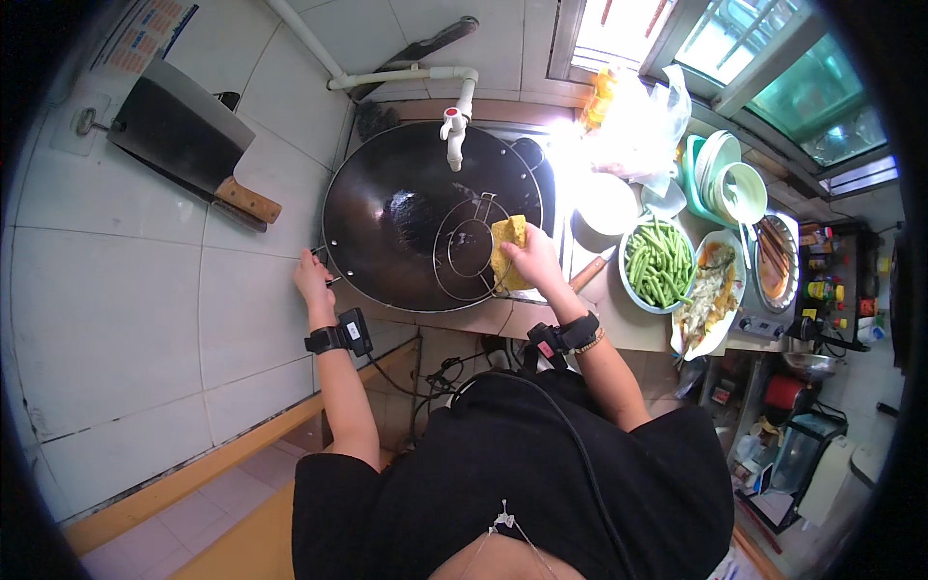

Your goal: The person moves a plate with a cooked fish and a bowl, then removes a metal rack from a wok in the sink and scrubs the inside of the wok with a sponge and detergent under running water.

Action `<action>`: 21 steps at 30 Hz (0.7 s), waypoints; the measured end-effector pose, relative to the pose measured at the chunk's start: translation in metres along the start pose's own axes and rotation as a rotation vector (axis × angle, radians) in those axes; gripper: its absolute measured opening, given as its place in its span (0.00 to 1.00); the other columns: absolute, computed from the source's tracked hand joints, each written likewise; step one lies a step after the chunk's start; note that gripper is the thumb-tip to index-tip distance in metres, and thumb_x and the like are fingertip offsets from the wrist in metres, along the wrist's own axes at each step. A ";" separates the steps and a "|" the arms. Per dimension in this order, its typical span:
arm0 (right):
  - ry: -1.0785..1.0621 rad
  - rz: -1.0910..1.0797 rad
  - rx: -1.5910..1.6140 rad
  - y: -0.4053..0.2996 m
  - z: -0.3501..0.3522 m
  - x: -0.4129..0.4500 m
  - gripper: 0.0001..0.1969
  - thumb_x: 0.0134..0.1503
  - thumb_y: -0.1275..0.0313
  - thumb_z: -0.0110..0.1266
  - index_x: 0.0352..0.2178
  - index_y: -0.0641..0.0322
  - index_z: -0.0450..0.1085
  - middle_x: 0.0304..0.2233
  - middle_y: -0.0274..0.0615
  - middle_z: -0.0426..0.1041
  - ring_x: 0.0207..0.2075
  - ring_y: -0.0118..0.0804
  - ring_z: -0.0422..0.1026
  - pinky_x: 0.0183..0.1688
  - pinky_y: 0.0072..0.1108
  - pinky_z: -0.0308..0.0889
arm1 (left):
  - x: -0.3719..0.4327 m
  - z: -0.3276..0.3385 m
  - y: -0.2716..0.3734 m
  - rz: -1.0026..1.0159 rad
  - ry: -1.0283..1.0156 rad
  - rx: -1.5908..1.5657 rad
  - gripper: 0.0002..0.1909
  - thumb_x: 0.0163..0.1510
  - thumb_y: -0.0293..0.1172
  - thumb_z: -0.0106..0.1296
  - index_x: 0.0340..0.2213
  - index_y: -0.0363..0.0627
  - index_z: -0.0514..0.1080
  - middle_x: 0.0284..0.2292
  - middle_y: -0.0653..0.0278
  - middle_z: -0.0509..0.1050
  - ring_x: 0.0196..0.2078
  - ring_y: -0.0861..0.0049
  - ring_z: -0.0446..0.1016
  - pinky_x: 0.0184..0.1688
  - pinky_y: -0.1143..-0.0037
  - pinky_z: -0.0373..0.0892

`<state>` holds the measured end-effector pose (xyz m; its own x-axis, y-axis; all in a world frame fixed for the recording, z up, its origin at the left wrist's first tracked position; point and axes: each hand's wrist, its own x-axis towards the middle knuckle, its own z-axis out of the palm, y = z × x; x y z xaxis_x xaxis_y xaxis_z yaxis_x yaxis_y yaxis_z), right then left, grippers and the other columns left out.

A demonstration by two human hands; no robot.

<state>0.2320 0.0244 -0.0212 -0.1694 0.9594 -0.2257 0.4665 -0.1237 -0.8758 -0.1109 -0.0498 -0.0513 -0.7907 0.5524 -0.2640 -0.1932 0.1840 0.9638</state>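
A large black wok (391, 239) sits beneath a white plastic tap (454, 138) with a red-marked knob. My left hand (313, 283) is closed around the wok's loop handle at its left rim. In my right hand (538, 259) is a yellow sponge (505, 254), pinched between thumb and fingers over the wok's right side. A round wire steaming rack (437, 246) lies tilted inside the wok, its right edge against the sponge. Whether my right fingers also hold the rack is hidden behind the sponge.
Two cleavers (181, 123) hang on the left wall. To the right stand a white bowl (607, 203), a wooden-handled knife (591, 272), a bowl of green beans (658, 262) and an oval plate of fish (707, 297). Stacked bowls (736, 188) stand behind; a cooktop (761, 326) is farther right.
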 end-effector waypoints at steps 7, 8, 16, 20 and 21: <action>0.005 0.044 0.236 0.031 0.008 0.015 0.13 0.41 0.72 0.51 0.30 0.67 0.63 0.26 0.47 0.69 0.30 0.39 0.69 0.33 0.24 0.62 | -0.017 0.000 -0.022 0.108 -0.006 0.447 0.19 0.49 0.42 0.38 0.15 0.40 0.63 0.10 0.66 0.59 0.13 0.79 0.60 0.16 0.80 0.59; 0.003 0.061 0.347 0.034 0.008 0.016 0.12 0.42 0.74 0.51 0.31 0.67 0.63 0.25 0.42 0.69 0.28 0.32 0.69 0.32 0.21 0.62 | -0.020 0.000 -0.020 0.145 -0.023 0.658 0.19 0.49 0.42 0.38 0.16 0.38 0.64 0.10 0.63 0.61 0.14 0.74 0.63 0.18 0.77 0.61; -0.168 0.224 0.722 0.003 0.005 0.025 0.10 0.45 0.80 0.46 0.32 0.66 0.60 0.26 0.38 0.67 0.26 0.30 0.68 0.28 0.22 0.66 | -0.073 0.037 0.023 0.634 0.055 1.189 0.14 0.42 0.37 0.45 0.29 0.38 0.65 0.27 0.54 0.67 0.30 0.59 0.65 0.34 0.67 0.61; -0.269 0.243 0.821 -0.002 0.007 0.029 0.10 0.45 0.80 0.46 0.33 0.67 0.60 0.27 0.40 0.67 0.26 0.32 0.68 0.28 0.24 0.67 | -0.084 0.066 0.005 0.518 -0.314 0.773 0.14 0.39 0.30 0.48 0.30 0.36 0.64 0.29 0.52 0.66 0.32 0.62 0.66 0.36 0.71 0.62; -0.290 0.267 0.849 -0.002 0.007 0.030 0.10 0.45 0.80 0.45 0.33 0.66 0.59 0.27 0.40 0.67 0.26 0.32 0.69 0.29 0.25 0.67 | -0.092 0.074 0.003 0.501 -0.319 0.774 0.15 0.39 0.31 0.48 0.31 0.36 0.63 0.30 0.51 0.66 0.33 0.61 0.65 0.36 0.70 0.62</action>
<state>0.2201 0.0520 -0.0295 -0.4113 0.7859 -0.4617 -0.2499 -0.5843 -0.7721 0.0043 -0.0399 -0.0268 -0.4604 0.8856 0.0619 0.6477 0.2874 0.7056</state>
